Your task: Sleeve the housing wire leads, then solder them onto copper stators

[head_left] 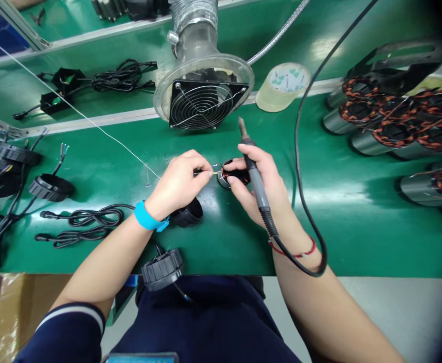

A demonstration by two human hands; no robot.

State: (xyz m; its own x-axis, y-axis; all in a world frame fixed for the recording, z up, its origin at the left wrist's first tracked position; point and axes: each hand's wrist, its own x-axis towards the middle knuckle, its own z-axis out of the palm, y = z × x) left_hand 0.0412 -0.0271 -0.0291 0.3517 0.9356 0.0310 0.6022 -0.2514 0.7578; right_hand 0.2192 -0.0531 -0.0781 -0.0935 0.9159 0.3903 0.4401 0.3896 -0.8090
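Observation:
My left hand (185,180) is closed, its thumb and forefinger pinching a thin wire end (215,173) beside the stator. A fine pale strand (130,150) runs from the upper left and passes behind this hand. My right hand (264,179) holds a soldering iron (256,179) across its palm, metal tip pointing away from me. The fingers of that same hand also steady a small wound stator (224,179), mostly covered by them, on the bench. Below my left hand lies a black ring cap (188,213); a ribbed black cap (163,269) with a cable sits at the front edge.
A fume fan (203,103) stands behind my hands, with a tape roll (283,86) beside it. Several wound stators (392,132) fill the right side. Coiled black cables (88,222) and ring caps (50,187) lie left. The iron's cord (300,166) loops over my right forearm.

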